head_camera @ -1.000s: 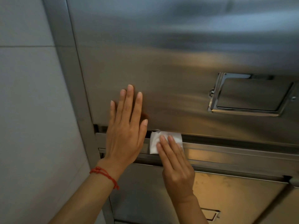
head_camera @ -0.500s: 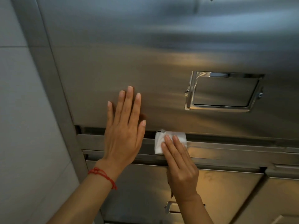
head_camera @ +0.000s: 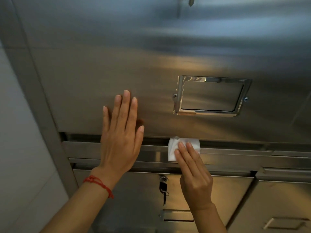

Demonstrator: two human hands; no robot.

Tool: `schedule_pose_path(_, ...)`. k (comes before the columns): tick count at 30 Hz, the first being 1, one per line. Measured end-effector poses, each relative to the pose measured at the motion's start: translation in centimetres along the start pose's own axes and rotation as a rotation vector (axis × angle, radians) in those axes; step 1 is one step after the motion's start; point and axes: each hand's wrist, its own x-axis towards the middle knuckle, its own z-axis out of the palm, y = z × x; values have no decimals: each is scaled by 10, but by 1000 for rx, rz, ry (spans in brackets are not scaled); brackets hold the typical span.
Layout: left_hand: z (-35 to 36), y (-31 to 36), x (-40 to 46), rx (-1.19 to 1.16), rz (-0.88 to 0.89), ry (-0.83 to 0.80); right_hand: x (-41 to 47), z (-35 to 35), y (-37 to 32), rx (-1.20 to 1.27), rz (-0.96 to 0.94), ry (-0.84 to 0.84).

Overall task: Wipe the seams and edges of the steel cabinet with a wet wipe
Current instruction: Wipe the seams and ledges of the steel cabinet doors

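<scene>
- The left hand (head_camera: 120, 132) lies flat, fingers straight, on the steel cabinet (head_camera: 101, 64) door at centre left of the frame.
- The right hand (head_camera: 193, 169) presses straight fingers onto the wet wipe (head_camera: 175, 148), holding it against the horizontal seam just below centre.
- A recessed handle (head_camera: 212, 95) sits at upper right.
- A key (head_camera: 163, 187) hangs below.

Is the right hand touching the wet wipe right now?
Touching. The head view shows the right hand's straight fingers lying flat on the wet wipe, pressing it against the steel cabinet's seam.
</scene>
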Motion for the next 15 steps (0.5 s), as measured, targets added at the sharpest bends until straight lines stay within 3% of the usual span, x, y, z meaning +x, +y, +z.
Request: schedule_pose_path(15, 0, 9, 3, -14, -49, 11, -9, -25, 36, -37, 27, -23)
